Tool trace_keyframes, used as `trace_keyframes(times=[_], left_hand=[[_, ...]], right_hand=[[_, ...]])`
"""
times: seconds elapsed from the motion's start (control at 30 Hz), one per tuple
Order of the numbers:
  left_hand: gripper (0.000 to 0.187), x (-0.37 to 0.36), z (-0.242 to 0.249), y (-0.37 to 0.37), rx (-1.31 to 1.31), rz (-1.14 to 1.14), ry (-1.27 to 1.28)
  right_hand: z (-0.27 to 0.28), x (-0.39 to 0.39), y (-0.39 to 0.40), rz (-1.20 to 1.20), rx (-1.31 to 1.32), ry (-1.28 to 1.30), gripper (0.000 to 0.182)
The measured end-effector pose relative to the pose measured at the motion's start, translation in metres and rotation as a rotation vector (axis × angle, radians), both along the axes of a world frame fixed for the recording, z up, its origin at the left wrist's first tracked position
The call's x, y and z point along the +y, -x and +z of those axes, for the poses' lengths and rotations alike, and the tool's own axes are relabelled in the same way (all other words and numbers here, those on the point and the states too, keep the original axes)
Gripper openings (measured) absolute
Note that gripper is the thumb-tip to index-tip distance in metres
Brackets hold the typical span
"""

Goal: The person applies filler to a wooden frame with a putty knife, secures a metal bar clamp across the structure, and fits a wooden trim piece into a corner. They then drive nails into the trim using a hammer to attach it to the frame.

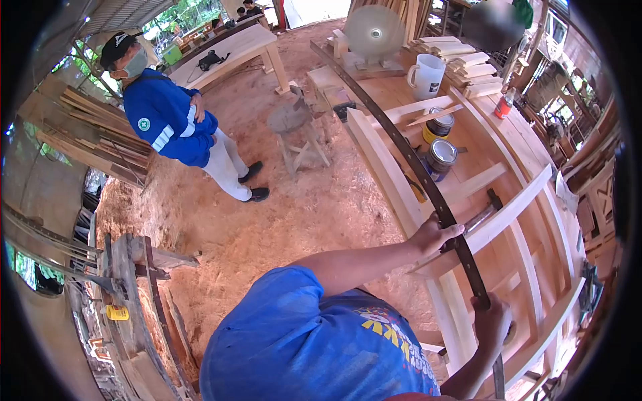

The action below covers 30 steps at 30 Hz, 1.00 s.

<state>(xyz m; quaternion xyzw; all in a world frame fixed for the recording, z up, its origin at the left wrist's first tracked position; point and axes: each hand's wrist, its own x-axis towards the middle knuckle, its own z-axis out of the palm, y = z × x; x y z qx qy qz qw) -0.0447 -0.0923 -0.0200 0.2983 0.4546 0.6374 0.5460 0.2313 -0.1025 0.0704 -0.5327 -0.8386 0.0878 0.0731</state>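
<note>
A long, dark metal bar with holes along it, which looks like a bar clamp, runs slantwise over a pale wooden frame. My left hand is closed round the bar near a dark fitting partly hidden by the fingers. Farther down, my right hand wraps the lower part of the same bar. Beside the left hand, a pale wooden rail crosses the frame. Just beyond the left hand lies a metal piece with a dark end; its kind I cannot make out.
Two cans, a white jug and a red bottle stand beyond the frame, near stacked boards. A person in blue stands at left, near a round stool and a wooden table.
</note>
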Motion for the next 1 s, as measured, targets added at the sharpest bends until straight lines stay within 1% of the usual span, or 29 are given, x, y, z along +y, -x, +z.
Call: trace_keyframes(times=[0.07,0.17,0.27,0.3,0.33,0.37,0.4,0.43,0.47,0.5,0.53,0.57,0.6,0.63,0.67,0.7,0.73,0.8,0.83,0.87,0.9,1.0], left_hand=[[0.051,0.001,-0.010,-0.006,0.027,0.011,0.044],[0.061,0.010,-0.025,-0.015,0.139,0.024,0.021],[0.071,0.001,-0.012,-0.018,0.207,0.049,-0.003],[0.062,-0.001,-0.012,-0.023,0.197,0.111,-0.009],[0.057,0.000,-0.014,-0.024,0.140,0.098,-0.060],[0.051,0.002,-0.016,-0.023,0.075,0.072,-0.110],[0.047,0.005,-0.016,-0.025,0.006,0.032,-0.154],[0.040,0.006,-0.019,-0.030,-0.004,0.049,-0.112],[0.036,0.005,-0.019,-0.029,-0.004,0.061,-0.068],[0.048,0.006,-0.019,-0.023,-0.020,-0.025,-0.017],[0.067,0.005,-0.018,-0.016,-0.034,-0.108,0.035],[0.066,-0.001,0.000,-0.013,-0.055,-0.119,0.085],[0.064,-0.004,0.005,-0.013,-0.049,-0.125,0.143],[0.062,-0.008,0.009,-0.013,-0.045,-0.131,0.202],[0.059,-0.006,0.006,-0.008,-0.020,-0.147,0.239],[0.057,-0.005,0.003,-0.003,0.005,-0.163,0.275],[0.056,-0.003,0.004,0.002,0.025,-0.201,0.269],[0.058,0.001,0.003,0.003,0.086,-0.216,0.262],[0.054,0.006,0.001,0.002,0.113,-0.192,0.260],[0.049,0.000,0.024,-0.003,0.130,-0.158,0.281],[0.046,0.003,0.022,-0.001,0.143,-0.169,0.274],[0.039,0.007,0.008,-0.002,0.090,-0.146,0.241]], right_hand=[[0.001,-0.008,-0.013,-0.029,-0.014,-0.057,0.021],[-0.006,-0.015,-0.045,-0.035,-0.057,-0.124,0.021],[-0.016,-0.019,-0.073,-0.080,-0.039,-0.132,0.022],[-0.019,-0.020,-0.079,-0.091,-0.016,-0.159,0.022],[-0.021,-0.025,-0.086,-0.112,0.002,-0.188,0.023],[-0.016,-0.032,-0.088,-0.156,0.038,-0.153,0.026],[-0.012,-0.035,-0.091,-0.189,-0.010,-0.124,0.028],[-0.011,-0.038,-0.097,-0.235,-0.054,-0.090,0.031],[-0.017,-0.042,-0.102,-0.248,-0.023,-0.226,0.033],[-0.017,-0.046,-0.106,-0.280,-0.043,-0.266,0.035],[-0.012,-0.049,-0.105,-0.346,-0.083,-0.224,0.039],[-0.009,-0.047,-0.109,-0.408,-0.110,-0.143,0.045],[-0.008,-0.045,-0.109,-0.466,-0.137,-0.100,0.049],[-0.002,-0.045,-0.106,-0.473,-0.159,-0.053,0.048],[-0.008,-0.045,-0.113,-0.445,-0.157,-0.092,0.047],[-0.011,-0.044,-0.116,-0.469,-0.169,-0.071,0.046],[-0.008,-0.046,-0.112,-0.435,-0.140,-0.124,0.045],[0.000,-0.047,-0.105,-0.490,-0.114,-0.087,0.044],[0.004,-0.044,-0.108,-0.467,-0.087,-0.098,0.044],[0.003,-0.046,-0.110,-0.441,-0.064,-0.094,0.044],[-0.002,-0.045,-0.112,-0.433,-0.103,-0.140,0.045],[0.000,-0.044,-0.113,-0.458,-0.063,-0.090,0.045]])
